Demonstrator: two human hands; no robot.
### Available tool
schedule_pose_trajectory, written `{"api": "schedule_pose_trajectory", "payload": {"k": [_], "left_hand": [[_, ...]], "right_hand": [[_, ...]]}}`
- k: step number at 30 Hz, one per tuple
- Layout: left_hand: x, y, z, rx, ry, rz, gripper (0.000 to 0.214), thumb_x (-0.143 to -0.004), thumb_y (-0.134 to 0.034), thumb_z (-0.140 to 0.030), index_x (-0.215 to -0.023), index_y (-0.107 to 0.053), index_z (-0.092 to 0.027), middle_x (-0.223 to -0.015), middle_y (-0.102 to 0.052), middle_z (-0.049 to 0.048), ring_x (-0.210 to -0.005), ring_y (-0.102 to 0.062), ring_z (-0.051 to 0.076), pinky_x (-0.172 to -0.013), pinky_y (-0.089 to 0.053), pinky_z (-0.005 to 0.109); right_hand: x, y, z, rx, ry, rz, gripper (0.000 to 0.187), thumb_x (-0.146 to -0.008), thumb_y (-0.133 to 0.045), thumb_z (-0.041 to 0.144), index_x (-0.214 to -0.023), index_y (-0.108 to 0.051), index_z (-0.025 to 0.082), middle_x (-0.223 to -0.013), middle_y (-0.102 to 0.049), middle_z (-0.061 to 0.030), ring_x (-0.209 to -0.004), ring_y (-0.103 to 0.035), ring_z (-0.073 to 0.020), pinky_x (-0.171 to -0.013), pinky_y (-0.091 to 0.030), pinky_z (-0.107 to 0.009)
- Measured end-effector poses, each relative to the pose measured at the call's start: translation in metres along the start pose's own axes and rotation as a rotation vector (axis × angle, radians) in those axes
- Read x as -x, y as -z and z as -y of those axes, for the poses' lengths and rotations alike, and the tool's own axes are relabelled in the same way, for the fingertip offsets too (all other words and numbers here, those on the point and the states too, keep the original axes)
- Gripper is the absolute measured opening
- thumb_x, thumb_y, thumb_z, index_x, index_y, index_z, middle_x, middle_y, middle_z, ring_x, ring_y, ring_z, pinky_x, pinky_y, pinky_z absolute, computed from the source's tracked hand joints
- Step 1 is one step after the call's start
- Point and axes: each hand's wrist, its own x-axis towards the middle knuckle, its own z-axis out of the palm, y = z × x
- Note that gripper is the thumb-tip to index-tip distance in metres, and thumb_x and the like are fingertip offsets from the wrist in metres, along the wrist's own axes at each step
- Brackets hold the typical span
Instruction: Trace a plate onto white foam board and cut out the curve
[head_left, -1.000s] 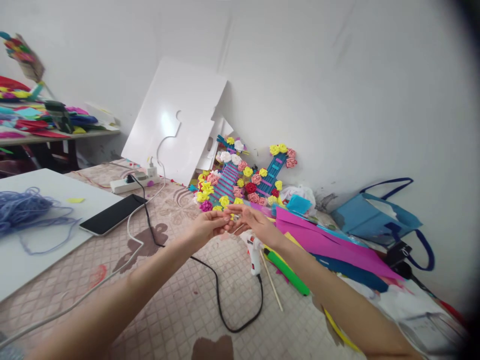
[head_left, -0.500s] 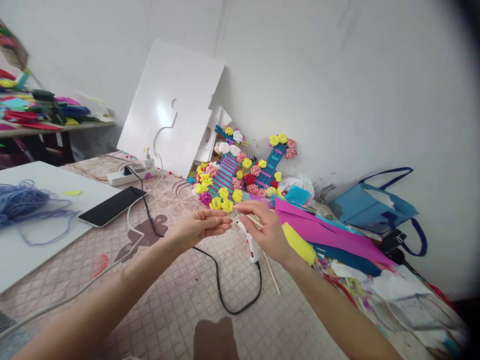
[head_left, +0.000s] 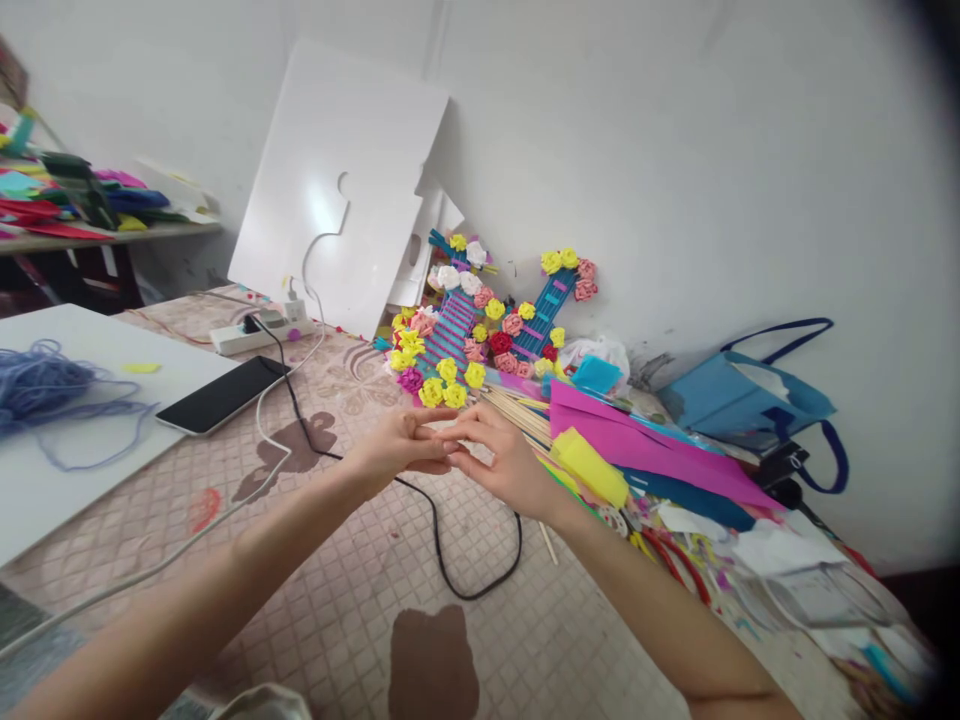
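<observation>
Left hand [head_left: 397,450] and right hand [head_left: 506,460] are held together above the table [head_left: 330,610], fingertips meeting; whether anything is pinched in either grip cannot be told. Fine finger work seems to be in hand. Flower-trimmed piece [head_left: 450,335] is set just beyond the grip, wooden sticks [head_left: 526,415] just beyond the right one. Steady, light fingertip control is probably called for next.

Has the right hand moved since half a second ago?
Yes: against the smartphone, the right hand has shifted left and now appears to touch the left hand.
</observation>
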Motion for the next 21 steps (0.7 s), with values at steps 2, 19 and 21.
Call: {"api": "schedule_pose_trajectory", "payload": {"k": [2, 19, 21], "left_hand": [[-0.001, 0.000, 0.000, -0.024, 0.008, 0.020, 0.064, -0.065, -0.083, -0.023, -0.123, -0.057, -0.015, -0.076, -0.073, 0.0027, -0.070, -0.069, 0.016, -0.074, -0.054, 0.029], [0.003, 0.010, -0.006, 0.282, 0.025, 0.118, 0.027, -0.089, -0.058, -0.021, -0.113, -0.060, -0.010, -0.117, -0.066, 0.0159, -0.104, -0.065, 0.021, -0.090, -0.051, 0.030], [0.001, 0.017, -0.004, 0.224, 0.020, 0.052, 0.025, -0.086, -0.062, -0.022, -0.108, -0.063, -0.011, -0.111, -0.069, 0.0138, -0.094, -0.068, 0.018, -0.083, -0.053, 0.027]], "right_hand": [[-0.001, 0.001, -0.001, -0.009, -0.004, 0.012, 0.017, -0.086, -0.059, 0.015, -0.098, -0.065, 0.024, -0.093, -0.058, -0.0023, -0.095, -0.055, -0.0173, -0.086, -0.045, -0.035], [0.019, 0.028, -0.037, 0.189, -0.175, -0.447, 0.029, -0.096, -0.040, 0.033, -0.070, -0.043, 0.021, -0.065, -0.043, 0.0023, -0.062, -0.043, -0.0136, -0.060, -0.034, -0.027], [0.030, 0.044, -0.043, 0.217, -0.255, -0.494, 0.033, -0.096, -0.041, 0.036, -0.066, -0.042, 0.021, -0.060, -0.041, 0.0033, -0.057, -0.041, -0.0126, -0.056, -0.031, -0.026]]}}
